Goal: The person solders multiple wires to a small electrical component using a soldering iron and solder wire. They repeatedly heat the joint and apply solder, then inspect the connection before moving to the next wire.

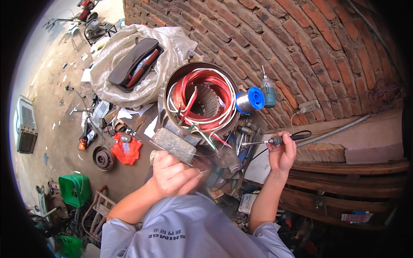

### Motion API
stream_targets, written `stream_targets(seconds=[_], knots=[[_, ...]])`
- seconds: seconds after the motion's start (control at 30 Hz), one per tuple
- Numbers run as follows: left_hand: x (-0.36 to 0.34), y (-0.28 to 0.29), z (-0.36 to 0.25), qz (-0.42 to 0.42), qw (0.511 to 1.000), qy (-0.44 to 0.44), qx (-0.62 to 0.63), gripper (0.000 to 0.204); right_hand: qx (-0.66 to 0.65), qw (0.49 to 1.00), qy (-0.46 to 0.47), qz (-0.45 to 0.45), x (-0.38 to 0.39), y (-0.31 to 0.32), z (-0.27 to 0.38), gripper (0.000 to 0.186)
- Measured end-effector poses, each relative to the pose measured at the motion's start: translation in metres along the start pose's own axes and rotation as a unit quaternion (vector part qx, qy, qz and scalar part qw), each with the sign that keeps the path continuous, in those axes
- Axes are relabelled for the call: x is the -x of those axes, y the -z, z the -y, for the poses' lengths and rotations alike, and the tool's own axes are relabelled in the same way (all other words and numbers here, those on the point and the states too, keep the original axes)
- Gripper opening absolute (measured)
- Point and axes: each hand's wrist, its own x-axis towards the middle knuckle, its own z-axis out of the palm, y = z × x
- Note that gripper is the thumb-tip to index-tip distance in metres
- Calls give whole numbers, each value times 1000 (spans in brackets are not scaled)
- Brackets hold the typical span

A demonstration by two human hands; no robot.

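Soldering iron (pixel 275 140) in right hand (pixel 282 155), coppery windings (pixel 202 92), left hand (pixel 172 174) blurred

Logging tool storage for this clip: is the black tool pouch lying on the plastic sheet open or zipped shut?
Open. The black tool pouch gapes along its edge, and red-handled tools show inside, on the plastic sheet.

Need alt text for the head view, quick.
The right hand holds a soldering iron toward the loose wires of an opened motor wound with red wire, while the left hand pinches something small, blurred, below it.
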Motion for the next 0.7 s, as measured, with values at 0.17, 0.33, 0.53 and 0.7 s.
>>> stream_targets(seconds=[0.17,0.33,0.53,0.7], knots=[[8,-11,3,1,1000,24,-16,28,7,1000,-4,-6,0,0,2,16],[6,-6,4,-3,999,38,-5,27,14,1000,-1,-16,2,-4,3,15],[7,-6,0,3,998,56,1,29,14,999,-14,-25,-3,-7,-2,15],[15,-15,1,-11,999,49,4,31,12,999,-51,-6,-12,-5,-6,15]])
